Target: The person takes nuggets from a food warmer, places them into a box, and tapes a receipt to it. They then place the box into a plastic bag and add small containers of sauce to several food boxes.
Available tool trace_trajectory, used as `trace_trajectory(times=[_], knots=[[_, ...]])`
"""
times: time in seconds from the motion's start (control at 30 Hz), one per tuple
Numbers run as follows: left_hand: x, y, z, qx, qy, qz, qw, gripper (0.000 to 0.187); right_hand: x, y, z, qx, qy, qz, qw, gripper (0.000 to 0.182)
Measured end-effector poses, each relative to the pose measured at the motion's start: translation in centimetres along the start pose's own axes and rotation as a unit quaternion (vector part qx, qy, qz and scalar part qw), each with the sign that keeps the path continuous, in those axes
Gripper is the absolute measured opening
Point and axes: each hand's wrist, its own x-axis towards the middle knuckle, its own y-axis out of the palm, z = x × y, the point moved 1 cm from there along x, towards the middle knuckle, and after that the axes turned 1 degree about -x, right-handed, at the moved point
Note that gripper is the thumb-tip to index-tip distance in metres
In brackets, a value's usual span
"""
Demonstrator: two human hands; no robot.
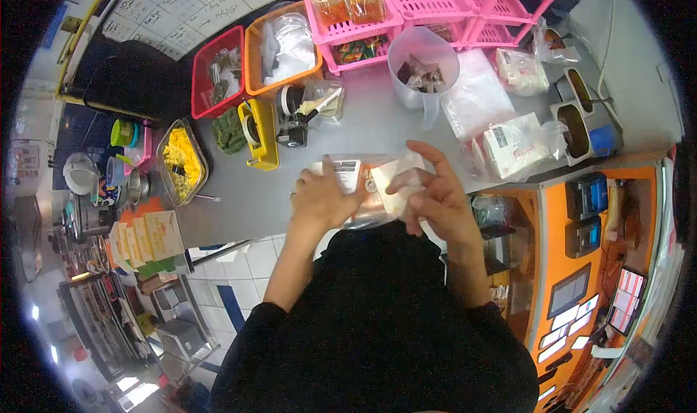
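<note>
I should steady the clear packet (372,194) with my left hand (319,200), fingers spread; whether my curled right hand (444,199) pinches, I can't tell.

Clear plastic packet (374,215) at the counter's near edge

The see-through wrapping is creased and glossy. A white label (348,172) with black print shows at its left, a cream-white, flat-faced piece (390,183) at its right, and a round mark (370,186) on copper-brown between. Whether it touches the counter (254,202) is unclear.
</note>
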Motion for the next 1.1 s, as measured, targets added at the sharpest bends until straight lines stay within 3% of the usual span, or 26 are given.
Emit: trace_trajectory(times=[0.07, 0.1, 0.13, 0.17, 0.2, 0.23, 0.27, 0.3, 0.33, 0.37, 0.4, 0.47, 0.53, 0.57, 0.6, 0.63, 0.67, 0.73, 0.77, 0.83, 0.87, 0.93, 0.97, 1.03, 1.1], knots=[[2.5, 3.3, 0.0, 0.034, -0.012, -0.063, 0.997, 0.102, 0.2, 1.2, 0.0, -0.012, 0.012, 0.009, 1.0, 0.073], [4.5, 4.1, 0.1, 0.018, -0.033, 0.012, 0.999, 0.099, 0.3, 1.5, 0.0, -0.025, 0.017, 0.013, 0.999, 0.074], [5.1, 4.8, 0.3, 0.015, -0.039, 0.011, 0.999, 0.099, 0.3, 1.5, 0.0, -0.024, 0.022, 0.019, 0.999, 0.074], [5.5, 5.5, 0.4, -0.257, -0.011, -0.005, 0.966, 0.089, 0.3, 1.4, 0.0, -0.029, 0.02, 0.006, 0.999, 0.069], [6.0, 6.2, 0.7, -0.509, 0.019, -0.024, 0.86, 0.078, 0.3, 1.3, -0.1, -0.034, 0.018, -0.007, 0.999, 0.063], [6.7, 7.1, 1.6, -0.467, 0.046, -0.057, 0.881, 0.096, 0.4, 1.0, -0.2, -0.031, 0.021, -0.004, 0.999, 0.063], [5.8, 7.0, 1.1, -0.465, 0.042, -0.058, 0.882, 0.096, 0.5, 0.4, -0.5, -0.137, 0.044, -0.009, 0.99, 0.051], [4.0, 6.6, 0.3, -0.247, 0.0, -0.165, 0.955, 0.097, 0.5, -0.2, -1.0, -0.241, 0.066, -0.013, 0.968, 0.039], [2.7, 6.5, -0.1, -0.011, -0.04, -0.259, 0.965, 0.097, 0.6, -0.8, -1.8, -0.237, 0.068, -0.013, 0.969, 0.039], [3.6, 8.7, 1.4, 0.031, -0.004, -0.258, 0.966, 0.094, 0.7, -1.3, -2.8, -0.362, 0.022, 0.024, 0.931, 0.029], [3.2, 8.6, 1.9, 0.034, -0.005, -0.255, 0.966, 0.094, 0.7, -1.6, -4.0, -0.48, -0.023, 0.06, 0.875, 0.019], [2.4, 8.7, 2.6, -0.164, 0.142, -0.137, 0.967, 0.064, 0.6, -1.8, -5.3, -0.515, -0.015, 0.033, 0.856, 0.021], [1.4, 8.1, 4.0, -0.152, 0.102, -0.103, 0.978, 0.066, 1.0, -1.1, -5.6, -0.595, -0.093, 0.023, 0.798, 0.031], [0.5, 6.8, 4.1, -0.142, 0.077, -0.068, 0.985, 0.064, 1.3, -1.0, -6.0, -0.594, -0.09, 0.024, 0.799, 0.031], [-0.3, 6.0, 4.4, -0.131, 0.051, -0.032, 0.99, 0.063, 1.7, -0.9, -6.8, -0.671, -0.044, 0.062, 0.738, 0.034], [-0.6, 5.7, 4.7, -0.025, 0.038, -0.017, 0.999, 0.063, 1.9, -0.9, -7.8, -0.738, 0.003, 0.102, 0.667, 0.037], [-1.5, 5.3, 4.7, -0.026, 0.035, -0.014, 0.999, 0.063, 1.8, -1.5, -9.1, -0.736, 0.006, 0.105, 0.668, 0.037], [-3.2, 3.5, 4.3, 0.195, 0.09, 0.044, 0.976, 0.055, 2.0, -2.9, -11.5, -0.774, -0.061, 0.067, 0.626, 0.04], [-3.9, 2.2, 3.9, 0.189, 0.088, 0.044, 0.977, 0.055, 2.0, -2.8, -11.7, -0.776, -0.061, 0.072, 0.623, 0.04], [-5.3, 0.4, 3.1, 0.228, 0.244, 0.181, 0.925, 0.047, 1.6, -2.7, -12.0, -0.8, -0.047, 0.053, 0.596, 0.042], [-5.5, 0.3, 3.1, 0.22, 0.244, 0.181, 0.927, 0.047, 1.5, -2.4, -12.0, -0.802, -0.045, 0.058, 0.592, 0.042], [-5.7, -0.2, 3.2, 0.28, 0.388, 0.065, 0.876, 0.037, 1.4, -1.5, -11.9, -0.831, -0.039, 0.061, 0.551, 0.049], [-4.9, -0.5, 3.2, 0.325, 0.351, 0.062, 0.876, 0.026, 1.3, -1.1, -11.8, -0.833, -0.039, 0.066, 0.548, 0.049], [-2.7, -1.3, 5.2, 0.37, 0.389, -0.094, 0.838, 0.018, 1.0, -0.4, -11.5, -0.827, 0.018, 0.098, 0.553, 0.05], [-0.5, -2.4, 7.5, 0.392, 0.382, -0.093, 0.832, 0.015, 0.7, -0.2, -9.9, -0.81, 0.017, 0.126, 0.572, 0.051]])
